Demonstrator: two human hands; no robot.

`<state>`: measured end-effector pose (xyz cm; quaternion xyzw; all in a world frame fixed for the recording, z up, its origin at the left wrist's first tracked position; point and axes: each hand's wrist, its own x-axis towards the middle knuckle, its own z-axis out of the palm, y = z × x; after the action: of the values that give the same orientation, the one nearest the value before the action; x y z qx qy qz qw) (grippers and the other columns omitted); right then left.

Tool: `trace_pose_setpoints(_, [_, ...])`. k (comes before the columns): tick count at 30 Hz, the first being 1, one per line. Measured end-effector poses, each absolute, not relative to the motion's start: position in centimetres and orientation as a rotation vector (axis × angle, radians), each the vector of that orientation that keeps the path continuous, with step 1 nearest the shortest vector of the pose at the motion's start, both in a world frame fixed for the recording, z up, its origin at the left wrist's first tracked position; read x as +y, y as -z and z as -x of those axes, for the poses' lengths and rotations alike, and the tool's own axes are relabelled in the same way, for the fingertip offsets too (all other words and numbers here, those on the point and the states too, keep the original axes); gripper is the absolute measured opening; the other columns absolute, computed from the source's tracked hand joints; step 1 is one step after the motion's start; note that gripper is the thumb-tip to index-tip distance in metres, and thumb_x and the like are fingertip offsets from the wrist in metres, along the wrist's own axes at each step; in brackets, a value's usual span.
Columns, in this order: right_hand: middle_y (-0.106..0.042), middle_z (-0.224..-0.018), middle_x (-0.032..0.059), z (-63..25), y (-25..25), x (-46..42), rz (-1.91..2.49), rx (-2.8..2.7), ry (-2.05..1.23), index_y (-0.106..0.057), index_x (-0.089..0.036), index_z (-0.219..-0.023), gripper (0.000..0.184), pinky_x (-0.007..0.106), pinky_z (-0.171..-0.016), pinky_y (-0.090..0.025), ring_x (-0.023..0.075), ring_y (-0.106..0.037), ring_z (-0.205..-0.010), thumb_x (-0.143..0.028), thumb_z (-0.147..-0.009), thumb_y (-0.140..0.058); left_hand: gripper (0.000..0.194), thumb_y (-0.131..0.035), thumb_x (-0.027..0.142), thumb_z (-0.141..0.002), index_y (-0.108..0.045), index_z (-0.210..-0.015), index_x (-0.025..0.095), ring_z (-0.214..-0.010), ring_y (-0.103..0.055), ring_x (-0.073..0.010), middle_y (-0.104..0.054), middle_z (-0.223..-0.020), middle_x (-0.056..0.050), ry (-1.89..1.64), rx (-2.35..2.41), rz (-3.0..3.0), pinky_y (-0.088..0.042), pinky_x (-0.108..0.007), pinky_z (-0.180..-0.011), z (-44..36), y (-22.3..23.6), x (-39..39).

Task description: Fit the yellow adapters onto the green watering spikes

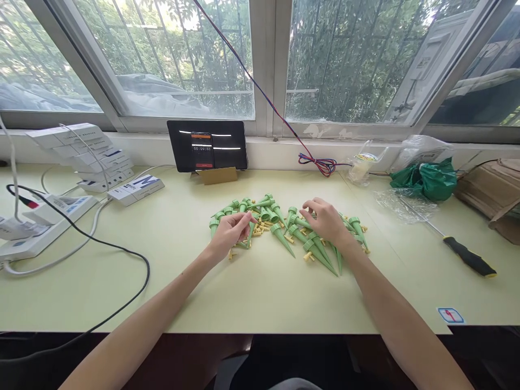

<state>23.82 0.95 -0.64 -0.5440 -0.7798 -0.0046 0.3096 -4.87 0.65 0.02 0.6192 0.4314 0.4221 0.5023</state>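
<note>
My left hand (232, 234) is closed in a pinch at the left side of a pile of green watering spikes (283, 240). A green spike (251, 236) points down at its fingertips, partly hidden by the fingers. Over the right half of the pile hovers my right hand (325, 219), its fingers loosely bent and apart, with nothing visible between them. The spikes are cone-shaped with ribbed caps. Small yellow valve pieces (264, 226) lie among them, and one yellow piece (309, 257) sits nearer the front.
Behind the pile, a tablet (231, 146) leans on a cardboard stand (219, 175). White boxes (136, 189) and a power strip (49, 227) with cables are at left. A screwdriver (467, 254), a green bag (426, 180) and a cardboard box (493, 189) lie at right.
</note>
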Motion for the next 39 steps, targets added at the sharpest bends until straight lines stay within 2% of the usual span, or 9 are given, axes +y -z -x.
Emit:
trace_pose_setpoints(3, [-0.064, -0.096, 0.0102, -22.9, 0.8, 1.1, 1.356, -2.105, 0.081, -0.065, -0.017, -0.106, 0.019, 0.033, -0.083, -0.043, 0.0250, -0.056, -0.097, -0.027, -0.097, -0.052, 0.039, -0.058, 0.052, -0.091, -0.067, -0.079, 0.016, -0.045, -0.038, -0.0078, -0.050, -0.054, 0.002, -1.009, 1.047, -1.496, -0.029, -0.021, -0.043, 4.9, 0.0, 0.7])
trace_pose_setpoints(5, [-0.066, -0.102, 0.0119, -22.3, 0.9, 1.5, 1.378, -2.164, 0.113, -0.064, -0.017, -0.110, 0.020, 0.036, -0.089, -0.041, 0.0264, -0.055, -0.101, -0.024, -0.098, -0.051, 0.038, -0.058, 0.052, -0.091, -0.067, -0.079, 0.016, -0.045, -0.038, -0.0077, -0.050, -0.054, 0.002, -1.002, 1.046, -1.496, -0.029, -0.021, -0.043, 4.9, 0.1, 0.7])
trace_pose_setpoints(11, [-0.067, -0.115, 0.0130, -21.2, 1.2, 2.7, 1.519, -2.330, 0.069, -0.064, -0.018, -0.098, 0.021, 0.038, -0.094, -0.034, 0.0263, -0.054, -0.109, -0.023, -0.100, -0.044, 0.040, -0.059, 0.054, -0.089, -0.066, -0.078, 0.017, -0.044, -0.039, -0.0081, -0.049, -0.053, 0.002, -0.992, 1.057, -1.502, -0.029, -0.020, -0.042, 4.8, 0.0, 0.5])
trace_pose_setpoints(16, [-0.070, -0.106, 0.0138, -20.9, 1.2, 3.0, 1.631, -2.325, 0.046, -0.060, -0.016, -0.105, 0.021, 0.037, -0.092, -0.033, 0.0256, -0.059, -0.102, -0.020, -0.101, -0.040, 0.041, -0.060, 0.056, -0.087, -0.066, -0.078, 0.017, -0.043, -0.039, -0.0083, -0.050, -0.053, 0.002, -0.977, 1.069, -1.500, -0.028, -0.021, -0.041, 4.6, 0.0, 0.4])
trace_pose_setpoints(23, [-0.069, -0.108, 0.0152, -20.2, 1.2, 3.2, 1.677, -2.308, 0.014, -0.058, -0.015, -0.113, 0.021, 0.036, -0.092, -0.034, 0.0262, -0.061, -0.102, -0.019, -0.099, -0.043, 0.042, -0.061, 0.057, -0.087, -0.067, -0.079, 0.016, -0.044, -0.039, -0.0079, -0.050, -0.053, 0.002, -0.981, 1.067, -1.501, -0.028, -0.020, -0.041, 4.6, -0.2, 0.3])
trace_pose_setpoints(39, [-0.065, -0.109, 0.0140, -20.2, 1.7, 3.2, 1.581, -2.216, -0.037, -0.059, -0.014, -0.115, 0.022, 0.035, -0.091, -0.040, 0.0264, -0.058, -0.104, -0.020, -0.094, -0.054, 0.040, -0.058, 0.055, -0.089, -0.067, -0.079, 0.017, -0.044, -0.040, -0.0081, -0.051, -0.054, 0.002, -0.975, 1.071, -1.535, -0.028, -0.020, -0.041, 4.5, -0.1, 0.3])
